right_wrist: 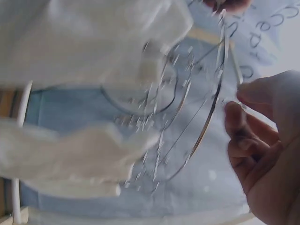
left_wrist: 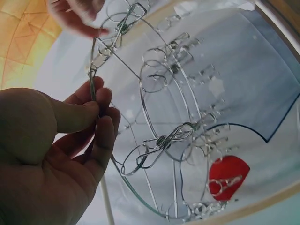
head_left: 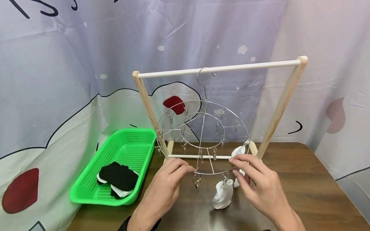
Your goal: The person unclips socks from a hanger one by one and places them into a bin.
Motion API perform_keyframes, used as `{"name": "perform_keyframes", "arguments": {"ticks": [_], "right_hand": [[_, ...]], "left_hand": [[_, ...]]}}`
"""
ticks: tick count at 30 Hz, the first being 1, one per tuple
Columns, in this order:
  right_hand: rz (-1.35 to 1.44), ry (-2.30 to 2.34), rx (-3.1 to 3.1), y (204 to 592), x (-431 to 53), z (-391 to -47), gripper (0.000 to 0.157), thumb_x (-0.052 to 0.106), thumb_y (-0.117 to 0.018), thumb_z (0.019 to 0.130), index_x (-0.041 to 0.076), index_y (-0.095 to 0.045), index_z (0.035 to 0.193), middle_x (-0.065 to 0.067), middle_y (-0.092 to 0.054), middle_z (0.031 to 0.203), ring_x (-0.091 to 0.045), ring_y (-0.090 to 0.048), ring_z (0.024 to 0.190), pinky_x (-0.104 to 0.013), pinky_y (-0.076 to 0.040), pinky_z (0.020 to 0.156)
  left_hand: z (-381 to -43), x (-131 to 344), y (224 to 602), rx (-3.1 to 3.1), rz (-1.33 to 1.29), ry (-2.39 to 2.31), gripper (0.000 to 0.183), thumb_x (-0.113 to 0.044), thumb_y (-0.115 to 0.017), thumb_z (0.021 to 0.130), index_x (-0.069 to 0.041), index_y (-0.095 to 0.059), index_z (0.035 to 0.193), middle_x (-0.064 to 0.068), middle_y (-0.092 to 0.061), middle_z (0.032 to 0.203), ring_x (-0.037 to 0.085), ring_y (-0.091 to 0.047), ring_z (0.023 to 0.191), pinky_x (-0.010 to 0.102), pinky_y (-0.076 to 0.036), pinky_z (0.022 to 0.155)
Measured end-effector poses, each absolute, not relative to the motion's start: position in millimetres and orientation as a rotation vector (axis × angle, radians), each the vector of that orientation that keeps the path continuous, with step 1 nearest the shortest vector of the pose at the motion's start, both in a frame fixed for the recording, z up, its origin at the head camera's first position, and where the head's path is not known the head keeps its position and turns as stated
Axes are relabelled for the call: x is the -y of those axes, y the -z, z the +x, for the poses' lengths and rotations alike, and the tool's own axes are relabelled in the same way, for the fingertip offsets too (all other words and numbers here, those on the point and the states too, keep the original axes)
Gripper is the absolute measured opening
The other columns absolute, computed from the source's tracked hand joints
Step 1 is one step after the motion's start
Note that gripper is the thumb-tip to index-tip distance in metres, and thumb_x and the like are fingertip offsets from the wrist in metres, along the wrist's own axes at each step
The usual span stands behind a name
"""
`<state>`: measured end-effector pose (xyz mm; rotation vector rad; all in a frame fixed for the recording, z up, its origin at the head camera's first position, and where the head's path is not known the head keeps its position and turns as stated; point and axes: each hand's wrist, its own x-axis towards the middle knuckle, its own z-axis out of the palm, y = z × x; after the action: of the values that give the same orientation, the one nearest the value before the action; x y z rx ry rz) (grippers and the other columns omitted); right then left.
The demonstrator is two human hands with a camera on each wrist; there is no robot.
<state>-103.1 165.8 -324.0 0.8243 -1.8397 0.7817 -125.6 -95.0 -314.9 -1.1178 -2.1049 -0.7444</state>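
A round wire clip hanger [head_left: 212, 173] hangs by its hook, tilted toward me, with small metal clips around its two rings. My left hand [head_left: 164, 189] pinches the front of the outer ring between thumb and fingers, close to an unused clip [head_left: 197, 182]. Just right of it, a small white sock [head_left: 223, 195] dangles from a clip. Another white sock [head_left: 239, 150] hangs farther along the rim, partly behind my right hand [head_left: 264, 183]. That hand hovers at the rim's right front, thumb and fingers parted, nothing gripped. Both white pieces look blurred in the right wrist view.
A wooden rack with a white top bar [head_left: 248, 66] carries the hanger. At left on the brown table [head_left: 312, 192], a green basket [head_left: 75, 190] holds black and white socks [head_left: 118, 176]. A printed curtain [head_left: 121, 48] stands close behind.
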Motion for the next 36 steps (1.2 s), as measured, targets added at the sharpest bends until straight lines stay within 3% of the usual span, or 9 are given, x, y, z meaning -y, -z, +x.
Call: {"name": "perform_keyframes", "arguments": {"ticks": [6,12,16,20,24,27,29,32,36], "right_hand": [[0.757,-0.722,1.964,337,-169,-110,0.036,-0.006,-0.066,0.065,0.017,-0.069,0.093,-0.002,-0.064,0.089,-0.014,-0.056,0.075,-0.019,-0.046,0.053],[0.776,-0.731,1.937,336,-161,-108,0.033,-0.006,-0.064,0.068,0.016,-0.070,0.092,0.000,-0.062,0.086,-0.011,-0.054,0.071,-0.017,-0.043,0.050],[0.808,-0.718,1.909,331,-153,-105,0.031,-0.005,-0.062,0.071,0.015,-0.070,0.093,0.000,-0.062,0.084,-0.007,-0.051,0.064,-0.014,-0.039,0.046],[0.819,-0.694,1.890,327,-145,-103,0.028,-0.003,-0.060,0.073,0.014,-0.070,0.093,-0.001,-0.061,0.083,-0.005,-0.051,0.060,-0.014,-0.039,0.044],[0.807,-0.643,1.868,325,-140,-102,0.026,-0.002,-0.059,0.074,0.012,-0.070,0.094,-0.001,-0.062,0.082,-0.007,-0.055,0.062,-0.019,-0.044,0.043],[0.793,-0.592,1.854,325,-137,-100,0.026,-0.001,-0.058,0.074,0.010,-0.070,0.095,0.000,-0.063,0.081,-0.008,-0.057,0.063,-0.021,-0.045,0.042],[0.788,-0.571,1.842,326,-135,-99,0.027,-0.001,-0.057,0.074,0.009,-0.070,0.095,-0.001,-0.063,0.080,-0.007,-0.057,0.062,-0.021,-0.044,0.040],[0.784,-0.554,1.830,327,-130,-98,0.028,-0.001,-0.056,0.074,0.008,-0.069,0.096,-0.001,-0.063,0.079,-0.007,-0.056,0.060,-0.019,-0.042,0.039],[0.783,-0.542,1.817,329,-126,-98,0.028,-0.002,-0.054,0.074,0.008,-0.069,0.096,-0.002,-0.062,0.079,-0.007,-0.054,0.060,-0.019,-0.042,0.038]], "left_hand": [[-132,107,317,2.123,-1.115,0.785,0.051,0.017,-0.035,0.072,-0.017,-0.063,0.098,-0.006,-0.058,0.098,0.012,-0.049,0.098,0.020,-0.041,0.090],[-137,109,315,2.066,-1.122,0.832,0.039,0.011,-0.046,0.080,-0.012,-0.060,0.108,0.001,-0.059,0.108,0.016,-0.050,0.103,0.023,-0.042,0.092],[-133,113,317,1.826,-1.192,0.864,0.040,0.014,-0.044,0.070,-0.004,-0.062,0.100,0.008,-0.060,0.102,0.023,-0.054,0.097,0.029,-0.047,0.088],[-125,117,337,1.861,-1.506,1.004,0.034,0.011,-0.044,0.063,-0.012,-0.061,0.082,-0.002,-0.060,0.081,0.006,-0.054,0.078,0.018,-0.050,0.069],[-128,114,372,2.405,-1.545,1.016,0.007,-0.019,-0.056,0.083,-0.025,-0.057,0.088,-0.016,-0.056,0.083,-0.007,-0.046,0.075,0.010,-0.044,0.064],[-140,106,400,2.598,-1.389,0.938,0.032,-0.051,-0.060,0.079,-0.028,-0.051,0.099,-0.018,-0.052,0.093,-0.004,-0.046,0.083,0.016,-0.045,0.071],[-146,99,413,2.626,-1.296,0.996,0.049,-0.059,-0.062,0.073,-0.031,-0.047,0.110,-0.018,-0.049,0.101,0.000,-0.047,0.080,0.019,-0.046,0.067],[-149,90,421,2.582,-1.236,1.127,0.060,-0.057,-0.064,0.072,-0.033,-0.041,0.122,-0.017,-0.047,0.107,0.003,-0.047,0.074,0.018,-0.046,0.059],[-146,78,417,2.429,-1.262,1.358,0.043,-0.040,-0.065,0.080,-0.028,-0.049,0.117,-0.013,-0.054,0.099,0.005,-0.049,0.068,0.016,-0.045,0.052]]}}
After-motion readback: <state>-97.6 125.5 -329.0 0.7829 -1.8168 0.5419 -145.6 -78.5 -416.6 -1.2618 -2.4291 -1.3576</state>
